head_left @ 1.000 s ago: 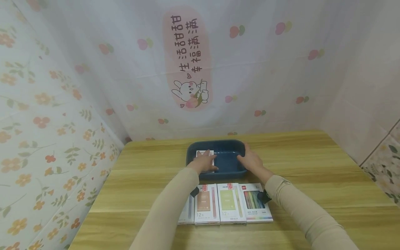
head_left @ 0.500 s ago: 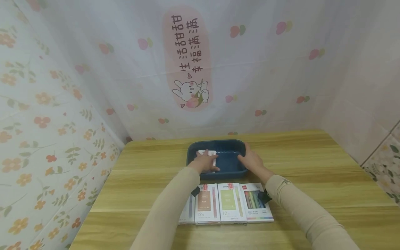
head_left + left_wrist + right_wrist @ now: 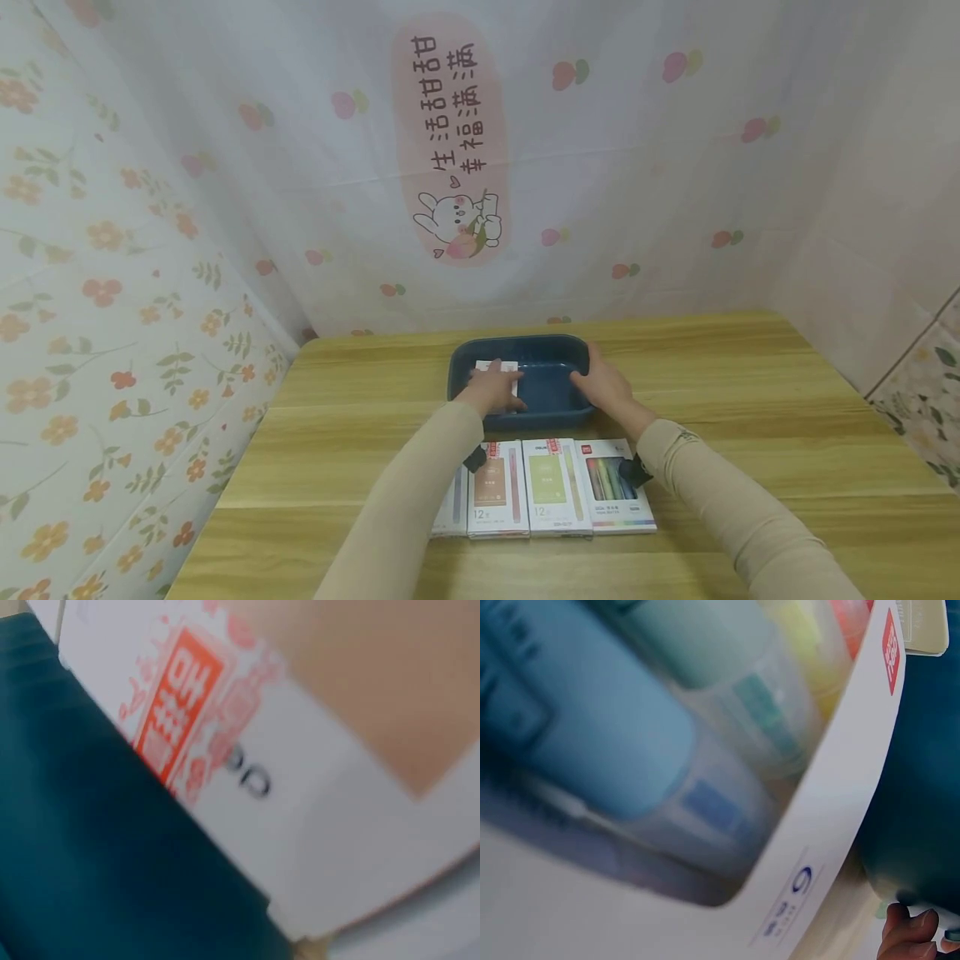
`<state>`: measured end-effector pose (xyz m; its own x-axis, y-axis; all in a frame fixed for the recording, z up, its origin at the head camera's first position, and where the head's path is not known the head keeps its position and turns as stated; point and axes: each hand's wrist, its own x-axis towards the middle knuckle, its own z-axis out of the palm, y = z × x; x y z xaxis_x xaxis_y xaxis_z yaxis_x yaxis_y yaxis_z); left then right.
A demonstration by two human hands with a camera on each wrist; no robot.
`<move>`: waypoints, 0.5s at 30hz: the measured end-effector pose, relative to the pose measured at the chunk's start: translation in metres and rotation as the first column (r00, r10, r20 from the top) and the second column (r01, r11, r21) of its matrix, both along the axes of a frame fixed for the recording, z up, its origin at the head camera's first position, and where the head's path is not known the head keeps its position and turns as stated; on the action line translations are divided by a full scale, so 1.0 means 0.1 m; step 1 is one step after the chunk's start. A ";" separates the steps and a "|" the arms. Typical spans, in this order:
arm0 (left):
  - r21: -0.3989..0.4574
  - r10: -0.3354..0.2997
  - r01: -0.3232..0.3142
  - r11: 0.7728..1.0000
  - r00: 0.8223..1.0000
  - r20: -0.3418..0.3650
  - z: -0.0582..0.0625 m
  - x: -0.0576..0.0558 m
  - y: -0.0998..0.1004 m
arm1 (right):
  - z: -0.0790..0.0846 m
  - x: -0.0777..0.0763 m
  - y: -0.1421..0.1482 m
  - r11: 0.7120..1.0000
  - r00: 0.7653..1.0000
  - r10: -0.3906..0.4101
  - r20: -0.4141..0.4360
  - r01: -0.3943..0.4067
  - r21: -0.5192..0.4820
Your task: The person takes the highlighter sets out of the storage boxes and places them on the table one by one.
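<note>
In the head view, a dark blue plastic bin (image 3: pixel 553 389) stands near the back of the table. A white box (image 3: pixel 507 366) lies inside it at the left end. My left hand (image 3: pixel 491 390) rests on that box with its fingers spread, hiding most of it. My right hand (image 3: pixel 604 387) grips the bin's right end, thumb inside the rim and fingers on the outside. In the right wrist view, the fingers (image 3: pixel 909 934) show at the bin's wall.
In front of the bin lie flat white boxes side by side: a brown-labelled box (image 3: pixel 498 496), a green-labelled box (image 3: pixel 551 492) and a windowed box of coloured pens (image 3: pixel 618 500). A grey-striped box (image 3: pixel 450 512) is partly behind the left sleeve. Printed curtains surround the wooden table (image 3: pixel 345 383).
The white box in the bin has shifted slightly to the right with my left hand on it. My left forearm has also moved a little right. My right hand keeps its grip.
</note>
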<state>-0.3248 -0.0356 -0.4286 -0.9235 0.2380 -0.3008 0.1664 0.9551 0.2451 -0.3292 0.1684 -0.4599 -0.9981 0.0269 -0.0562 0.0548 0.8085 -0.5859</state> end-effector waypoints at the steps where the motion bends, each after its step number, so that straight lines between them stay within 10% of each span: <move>1: -0.005 0.007 -0.007 1.000 1.000 -0.015 -0.01 0.00 0.01 | 0.00 0.00 0.00 1.000 1.000 -0.001 -0.001 0.001 0.001; 15: 0.004 0.084 -0.084 0.996 0.995 -0.045 -0.10 -0.05 0.08 | 0.01 0.01 -0.01 1.000 1.000 -0.003 0.012 0.003 -0.001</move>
